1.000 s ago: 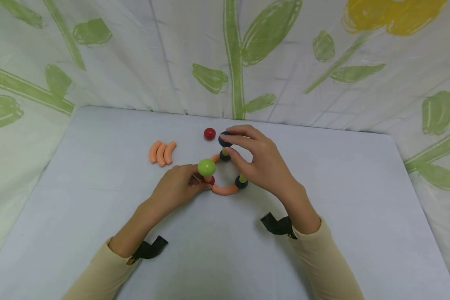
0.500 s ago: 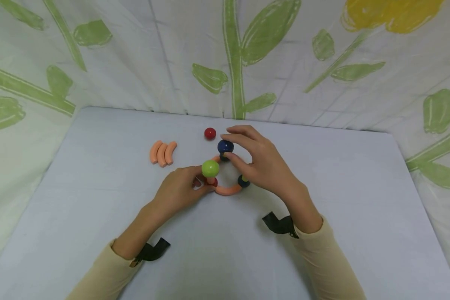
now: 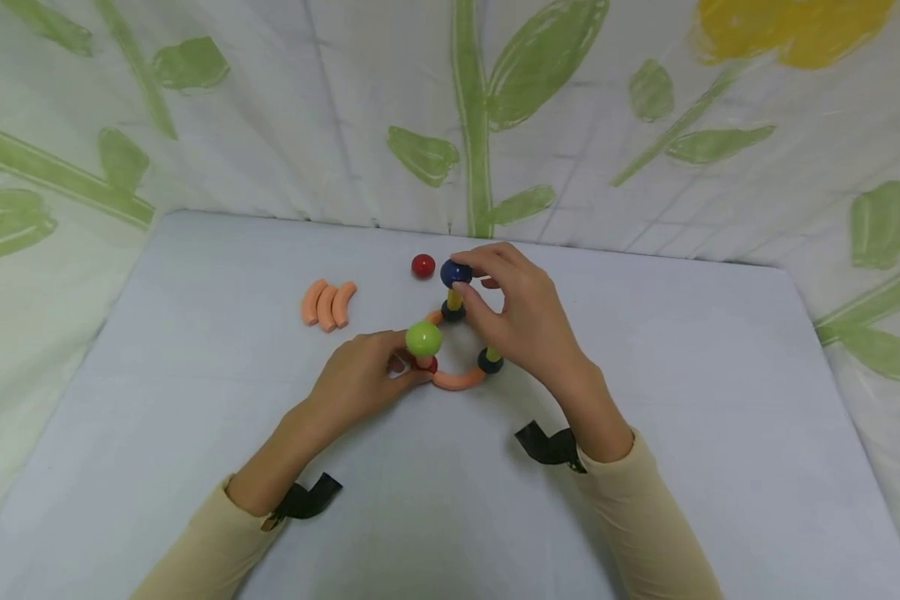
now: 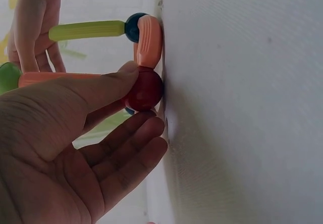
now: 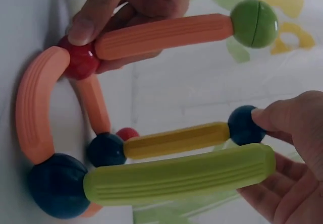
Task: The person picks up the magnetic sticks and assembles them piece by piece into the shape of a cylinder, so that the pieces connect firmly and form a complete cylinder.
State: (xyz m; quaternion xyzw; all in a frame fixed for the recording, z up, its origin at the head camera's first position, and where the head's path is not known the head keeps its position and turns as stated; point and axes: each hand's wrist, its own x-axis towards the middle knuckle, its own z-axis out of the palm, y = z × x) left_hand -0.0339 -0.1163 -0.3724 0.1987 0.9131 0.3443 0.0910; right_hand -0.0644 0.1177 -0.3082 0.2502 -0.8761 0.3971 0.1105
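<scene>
Balls: I count six: one green ball [image 3: 423,338], two red, three dark blue. A loose red ball [image 3: 422,266] lies near the tabletop's [image 3: 720,400] far edge; the other red ball [image 4: 145,90] sits in the structure's base.
Sticks: three stand up from the base: an orange stick [image 5: 164,35], a yellow stick [image 5: 176,140] and a green stick [image 5: 179,173].
Curved pieces: two orange curves in the base that I can make out, plus three spare curves [image 3: 327,304] lying side by side toward the far left of the tabletop.
Structure: it stands in the middle of the tabletop, somewhat nearer the far edge.
Left hand [image 3: 360,379]: low on the tabletop, wrist toward the near edge; thumb and fingers [image 4: 131,148] pinch the red ball at the foot of the orange stick.
Right hand [image 3: 528,321]: arched over the structure, fingertips [image 5: 272,120] pinching the top blue ball [image 3: 456,272] on the yellow stick.
Wrist views only: the left wrist view shows me the red ball pressed to the tabletop; the right wrist view shows the green stick lying against the right palm, largely hidden from the head view.
Head view only: the loose red ball in full and the spare curves.
</scene>
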